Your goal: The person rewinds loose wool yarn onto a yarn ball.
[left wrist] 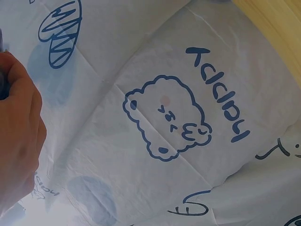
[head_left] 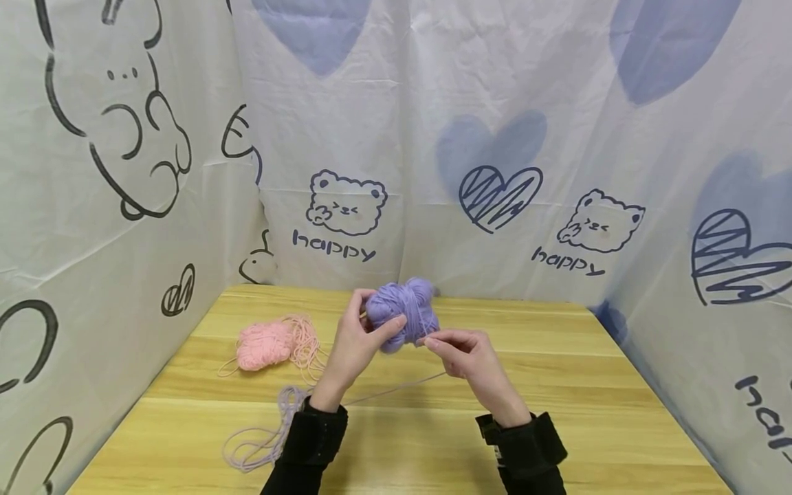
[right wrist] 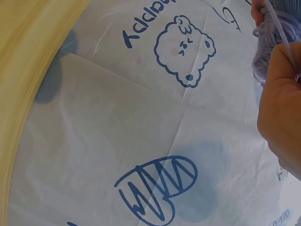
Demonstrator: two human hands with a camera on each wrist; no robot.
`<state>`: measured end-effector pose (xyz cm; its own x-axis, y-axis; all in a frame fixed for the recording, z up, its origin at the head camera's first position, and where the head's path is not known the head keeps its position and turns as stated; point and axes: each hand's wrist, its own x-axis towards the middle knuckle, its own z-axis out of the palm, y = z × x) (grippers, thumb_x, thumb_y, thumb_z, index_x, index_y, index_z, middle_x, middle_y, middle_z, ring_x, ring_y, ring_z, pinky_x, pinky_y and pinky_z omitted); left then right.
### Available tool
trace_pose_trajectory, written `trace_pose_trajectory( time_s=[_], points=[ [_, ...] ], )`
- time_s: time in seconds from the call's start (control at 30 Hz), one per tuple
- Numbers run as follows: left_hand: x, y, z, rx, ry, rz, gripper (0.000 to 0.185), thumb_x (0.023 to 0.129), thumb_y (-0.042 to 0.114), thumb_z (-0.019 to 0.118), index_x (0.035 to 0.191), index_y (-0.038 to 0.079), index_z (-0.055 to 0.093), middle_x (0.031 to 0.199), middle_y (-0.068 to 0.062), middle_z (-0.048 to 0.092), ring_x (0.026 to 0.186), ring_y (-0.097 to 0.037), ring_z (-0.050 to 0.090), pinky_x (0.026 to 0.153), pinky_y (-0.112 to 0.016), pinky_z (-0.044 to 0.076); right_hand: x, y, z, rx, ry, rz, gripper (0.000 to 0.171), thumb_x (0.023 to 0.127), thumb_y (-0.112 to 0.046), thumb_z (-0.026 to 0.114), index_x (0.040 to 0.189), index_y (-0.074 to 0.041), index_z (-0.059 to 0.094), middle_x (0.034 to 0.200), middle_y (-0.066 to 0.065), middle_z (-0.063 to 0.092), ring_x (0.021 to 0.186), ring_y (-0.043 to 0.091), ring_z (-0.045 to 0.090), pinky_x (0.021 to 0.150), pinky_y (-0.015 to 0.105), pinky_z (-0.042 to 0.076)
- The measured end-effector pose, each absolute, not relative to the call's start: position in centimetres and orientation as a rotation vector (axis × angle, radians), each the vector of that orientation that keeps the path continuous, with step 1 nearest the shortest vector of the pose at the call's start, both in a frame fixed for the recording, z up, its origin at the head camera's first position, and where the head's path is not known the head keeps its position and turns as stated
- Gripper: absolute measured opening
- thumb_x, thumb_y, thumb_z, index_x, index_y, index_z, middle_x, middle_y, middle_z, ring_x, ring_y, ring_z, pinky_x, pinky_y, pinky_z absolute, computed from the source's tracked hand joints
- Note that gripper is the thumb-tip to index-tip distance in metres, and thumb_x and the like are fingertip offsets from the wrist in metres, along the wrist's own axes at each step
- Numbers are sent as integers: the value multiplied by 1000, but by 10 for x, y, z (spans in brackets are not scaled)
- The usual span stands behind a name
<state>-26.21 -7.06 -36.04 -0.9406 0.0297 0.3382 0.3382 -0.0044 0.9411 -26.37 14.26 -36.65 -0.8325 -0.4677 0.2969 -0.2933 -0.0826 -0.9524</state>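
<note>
A ball of purple yarn (head_left: 405,306) is held up over the table, wound tightly round its middle so that it bulges at the ends. My left hand (head_left: 359,337) grips it from the left, thumb across the front. At its lower right, my right hand (head_left: 467,357) pinches a strand of the yarn between thumb and fingertips. A loose purple strand (head_left: 396,389) runs from below the right hand leftward to a slack heap of yarn (head_left: 260,440) on the table. In the right wrist view the purple ball (right wrist: 270,52) shows partly behind the right hand (right wrist: 284,108).
A pink yarn bundle (head_left: 266,346) with loose loops (head_left: 304,344) lies on the wooden table (head_left: 588,412) at the left. White printed cloth (head_left: 402,137) hangs behind and along both sides of the table.
</note>
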Motion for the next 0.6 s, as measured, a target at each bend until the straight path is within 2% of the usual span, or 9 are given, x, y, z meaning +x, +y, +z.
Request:
trace_pose_trajectory(
  time_s=[0.13, 0.2, 0.3, 0.37, 0.43, 0.53, 0.6],
  points=[
    [-262, -71, -360, -400, -2025, -2057, 51, 84, 21, 74, 123, 13, 43, 122, -14, 53, 105, -28, 64, 84, -37, 58, -266, 141, -369, -875, 2013, -2040, 23, 95, -13, 58, 107, 4, 68, 84, -9, 69, 49, 14, 25, 46, 30, 20],
    [-262, -71, -360, -398, -2012, -2074, 51, 84, 21, 74, 123, 12, 43, 122, -14, 53, 106, -28, 63, 86, -38, 58, -268, 141, -372, -872, 2005, -2035, 20, 95, -12, 58, 106, -1, 70, 95, -8, 73, 49, 12, 26, 46, 29, 21],
    [-263, -72, -360, -389, -1990, -2105, 50, 84, 20, 73, 123, 12, 43, 122, -13, 53, 108, -28, 62, 87, -38, 57, -269, 140, -374, -843, 2003, -2024, 17, 95, -13, 58, 103, -9, 73, 98, -7, 74, 49, 9, 27, 46, 28, 21],
    [-263, -72, -360, -386, -1969, -2129, 49, 84, 19, 73, 122, 11, 43, 122, -14, 53, 109, -27, 62, 89, -38, 56, -270, 139, -375, -832, 2009, -2011, 18, 95, -14, 59, 104, -7, 73, 94, -8, 73, 49, 10, 27, 46, 27, 21],
    [-263, -72, -360, -387, -1951, -2140, 49, 85, 18, 72, 122, 10, 42, 122, -14, 53, 110, -27, 61, 90, -39, 55, -270, 138, -375, -828, 2016, -1996, 20, 95, -15, 59, 105, -3, 72, 81, -8, 68, 49, 10, 26, 46, 28, 21],
    [-263, -72, -360, -393, -1927, -2152, 49, 85, 17, 72, 122, 9, 42, 122, -14, 54, 111, -26, 61, 92, -38, 55, -271, 138, -377, -833, 2027, -1974, 27, 95, -15, 59, 108, 7, 67, 64, -8, 50, 49, 12, 25, 46, 28, 21],
    [-262, -72, -360, -396, -1916, -2156, 48, 85, 16, 71, 122, 9, 42, 123, -14, 54, 111, -25, 60, 93, -38, 54, -272, 137, -379, -830, 2023, -1963, 30, 95, -15, 59, 109, 10, 65, 60, -7, 39, 49, 12, 24, 46, 29, 20]
  ],
)
